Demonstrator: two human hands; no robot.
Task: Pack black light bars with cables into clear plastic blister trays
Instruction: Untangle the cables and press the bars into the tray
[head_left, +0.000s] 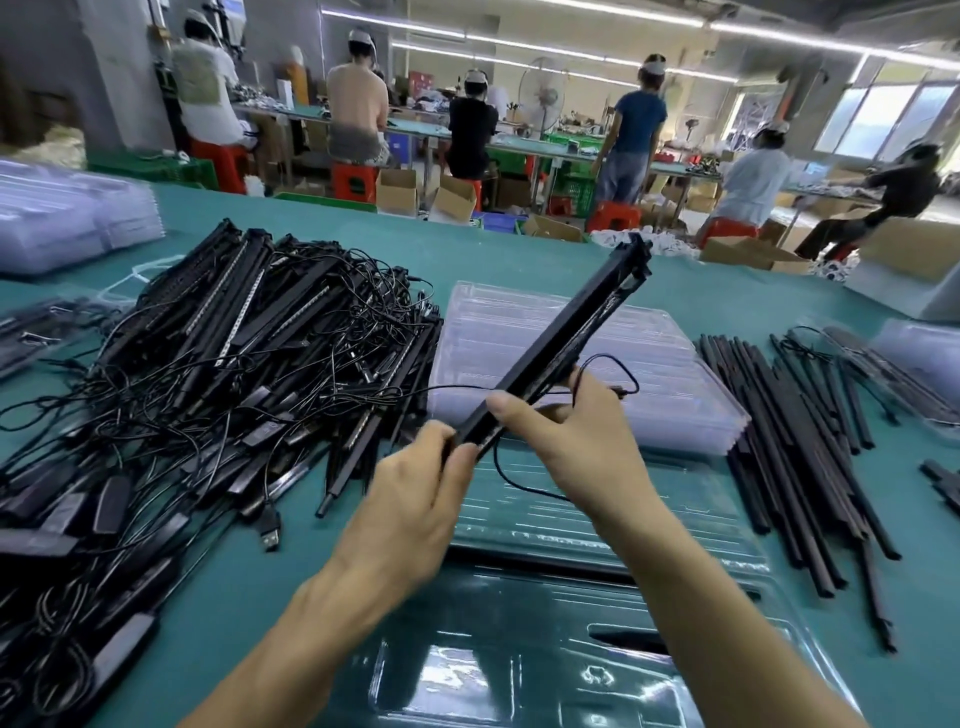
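Bar (550, 353) I hold: black, matt, looks plastic. Cable (605, 355): thin, black, smooth sheath. Tray (519, 649) before me: clear plastic, glossy, light glare on it. Tray stack (571, 332): same clear plastic, milky where layered. Table (519, 249): green, matt, smooth. Boxes (397, 189): brown cardboard, dull.

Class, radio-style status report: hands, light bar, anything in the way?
Left hand grips bar at near end, right hand further up. Bar held above tray, not seated. Cable dangling loose.
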